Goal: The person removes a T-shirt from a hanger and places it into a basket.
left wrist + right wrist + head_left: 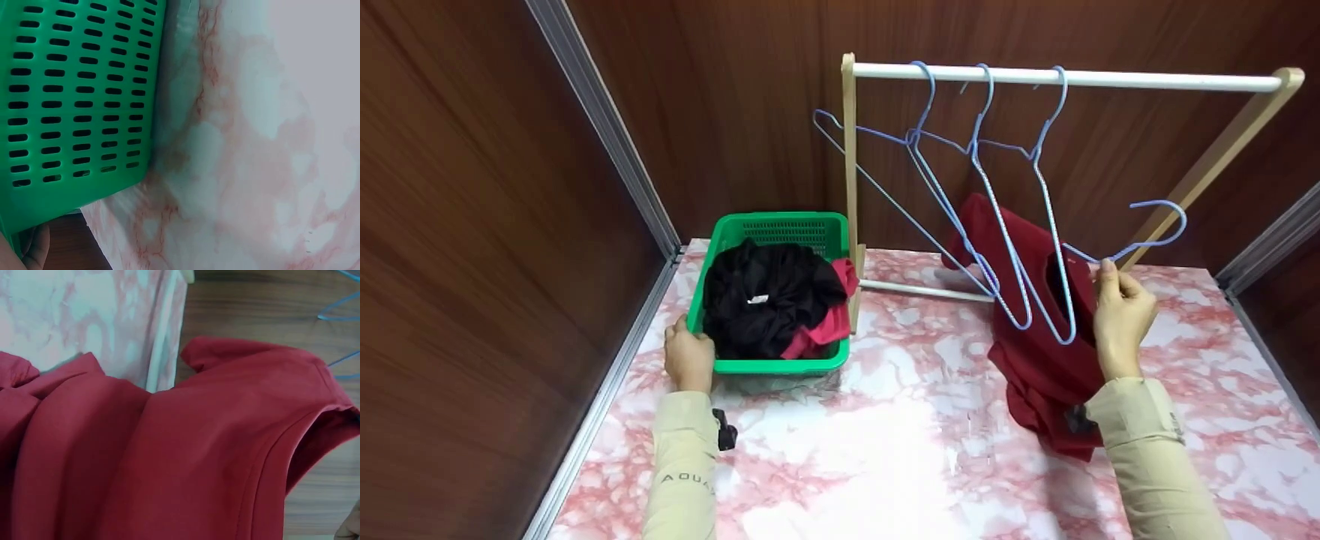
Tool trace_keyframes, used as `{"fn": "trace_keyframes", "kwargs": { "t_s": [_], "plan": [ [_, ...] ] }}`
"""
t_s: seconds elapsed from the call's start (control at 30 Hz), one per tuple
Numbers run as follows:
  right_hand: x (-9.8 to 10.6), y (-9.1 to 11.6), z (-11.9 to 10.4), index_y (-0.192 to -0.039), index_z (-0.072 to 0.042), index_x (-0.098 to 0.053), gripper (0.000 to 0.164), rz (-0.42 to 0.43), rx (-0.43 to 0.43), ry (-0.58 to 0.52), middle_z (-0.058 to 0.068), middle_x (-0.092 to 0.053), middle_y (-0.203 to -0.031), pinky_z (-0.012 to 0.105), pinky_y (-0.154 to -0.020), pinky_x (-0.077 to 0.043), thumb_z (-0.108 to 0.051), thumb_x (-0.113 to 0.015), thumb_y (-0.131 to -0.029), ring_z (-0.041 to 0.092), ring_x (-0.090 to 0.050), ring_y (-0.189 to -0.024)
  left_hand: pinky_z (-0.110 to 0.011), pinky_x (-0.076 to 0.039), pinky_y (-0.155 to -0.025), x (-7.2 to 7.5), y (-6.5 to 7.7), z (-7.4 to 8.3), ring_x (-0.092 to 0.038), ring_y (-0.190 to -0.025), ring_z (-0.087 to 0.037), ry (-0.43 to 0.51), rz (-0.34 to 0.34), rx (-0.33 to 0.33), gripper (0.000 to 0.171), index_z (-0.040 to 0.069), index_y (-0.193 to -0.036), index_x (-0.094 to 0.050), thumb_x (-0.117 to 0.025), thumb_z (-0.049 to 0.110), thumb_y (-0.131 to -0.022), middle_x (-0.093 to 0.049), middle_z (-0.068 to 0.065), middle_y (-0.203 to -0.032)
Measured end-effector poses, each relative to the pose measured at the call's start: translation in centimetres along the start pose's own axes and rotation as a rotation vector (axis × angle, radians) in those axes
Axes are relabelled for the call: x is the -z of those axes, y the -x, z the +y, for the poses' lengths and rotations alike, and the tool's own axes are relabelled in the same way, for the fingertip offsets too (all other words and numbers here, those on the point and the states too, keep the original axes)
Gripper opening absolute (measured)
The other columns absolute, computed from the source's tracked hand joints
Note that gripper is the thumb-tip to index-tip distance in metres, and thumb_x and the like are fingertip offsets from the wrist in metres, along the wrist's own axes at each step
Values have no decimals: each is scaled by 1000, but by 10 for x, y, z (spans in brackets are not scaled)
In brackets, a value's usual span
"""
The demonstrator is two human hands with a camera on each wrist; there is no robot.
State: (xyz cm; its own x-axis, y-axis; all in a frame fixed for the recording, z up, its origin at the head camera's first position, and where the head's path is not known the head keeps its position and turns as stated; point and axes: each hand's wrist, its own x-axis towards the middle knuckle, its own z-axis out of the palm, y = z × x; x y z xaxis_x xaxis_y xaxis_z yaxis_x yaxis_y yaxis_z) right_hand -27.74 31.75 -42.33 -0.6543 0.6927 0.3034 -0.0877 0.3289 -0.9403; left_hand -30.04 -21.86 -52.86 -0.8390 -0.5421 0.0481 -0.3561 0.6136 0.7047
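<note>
My right hand (1125, 311) pinches a blue wire hanger (1159, 244) just below its hook. A dark red shirt (1035, 330) hangs from this hanger, its lower part touching the table; in the right wrist view the shirt (185, 450) shows a short sleeve and the neck opening. At the left, my left hand (688, 356) grips the near left corner of a green plastic basket (780, 367). Inside lies a bunched black garment (772, 300) with a white label, beside a pinkish-red cloth (829, 322). The left wrist view shows the slotted basket wall (84, 112).
Several blue hangers (986, 187) hang from the white rail (1110, 78) of a wooden-sided rack (851, 187), in front of part of the shirt. The marbled table (900, 420) is bounded by brown wood-grain panels (720, 112) with metal edging.
</note>
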Motion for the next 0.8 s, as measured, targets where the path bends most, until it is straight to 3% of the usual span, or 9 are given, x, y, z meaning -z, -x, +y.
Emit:
{"fn": "trace_keyframes", "kwargs": {
  "t_s": [0.13, 0.23, 0.37, 0.47, 0.6, 0.8],
  "plan": [
    [1, 2, 3, -60, -29, -65, 34, -7, 22, 90, -29, -44, -45, 15, -59, -33, -45, -60, -89, -8, -41, -51, -52, -37, -102, -1, -1, 3, -43, -124, -42, 22, 78, -8, 50, 4, -138, -43, -44, 17, -90, -48, -24, -134],
    [0, 3, 5, -64, -19, -70, 38, -18, 52, 136, -29, -41, -44, 18, -57, -30, -46, -60, -89, -5, -37, -51, -49, -36, -102, -2, 1, 8, -45, -120, -42, 88, 215, -39, 46, 3, -134, -48, -46, 16, -90, -53, -22, -129],
    [-1, 5, 9, -76, -2, -73, 45, -59, 80, 175, -31, -41, -44, 18, -56, -29, -43, -59, -90, -4, -36, -52, -49, -37, -97, -3, 4, 26, -49, -111, -42, 226, 435, -147, 36, 0, -121, -55, -50, 8, -87, -58, -22, -117],
    [-1, 8, 12, -69, -11, -72, 39, -86, 81, 180, -29, -37, -44, 18, -56, -28, -42, -60, -90, -3, -34, -53, -49, -39, -92, -5, 9, 46, -52, -104, -43, 293, 524, -268, 29, -2, -112, -58, -51, 5, -85, -60, -22, -108],
    [-1, 10, 14, -54, -29, -57, 36, -124, 65, 182, -23, -32, -44, 19, -54, -26, -41, -63, -88, -1, -31, -53, -48, -41, -88, -12, 21, 76, -56, -97, -40, 314, 542, -460, 23, -1, -104, -60, -50, 2, -84, -63, -21, -100],
    [-2, 12, 14, -54, -31, -59, 35, -186, 44, 133, -23, -36, -44, 18, -53, -28, -35, -63, -89, 0, -34, -53, -42, -45, -84, -30, 48, 113, -59, -90, -33, 282, 493, -793, 22, 2, -95, -64, -52, -3, -78, -65, -15, -95]
  ]
}}
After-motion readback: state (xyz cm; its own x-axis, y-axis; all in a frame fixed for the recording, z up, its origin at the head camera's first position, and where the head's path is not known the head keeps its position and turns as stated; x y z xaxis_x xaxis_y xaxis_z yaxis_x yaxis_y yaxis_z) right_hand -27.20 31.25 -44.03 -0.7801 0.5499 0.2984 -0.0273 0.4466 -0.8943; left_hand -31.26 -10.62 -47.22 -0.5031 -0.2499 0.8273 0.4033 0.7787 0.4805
